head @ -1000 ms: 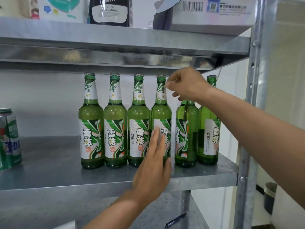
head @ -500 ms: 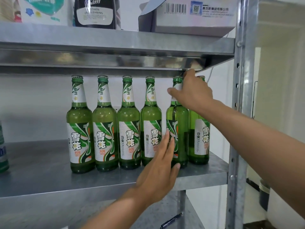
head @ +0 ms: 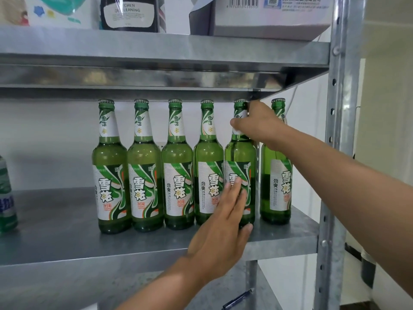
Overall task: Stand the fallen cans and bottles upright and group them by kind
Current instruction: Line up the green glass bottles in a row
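Observation:
Several green glass beer bottles stand upright in a row on the middle metal shelf (head: 67, 231). My right hand (head: 259, 126) grips the neck of the fifth bottle (head: 240, 153). My left hand (head: 225, 220) lies flat against that bottle's lower body and label, fingers together. The fourth bottle (head: 207, 166) touches it on the left. The sixth bottle (head: 277, 186) stands apart to the right, its neck partly hidden by my right wrist. A green can (head: 6, 193) stands at the left edge, cut off by the frame.
The upper shelf (head: 156, 52) sits just above the bottle caps and carries a dark cleaner bottle (head: 129, 14) and a cardboard box (head: 268, 16). A steel upright (head: 339, 130) bounds the right side. A pen (head: 238, 300) lies on the lower shelf.
My right hand shifted from above the bottles onto the fifth bottle's neck. My left hand slid right from the fourth bottle's label to the fifth bottle, which now stands against the fourth.

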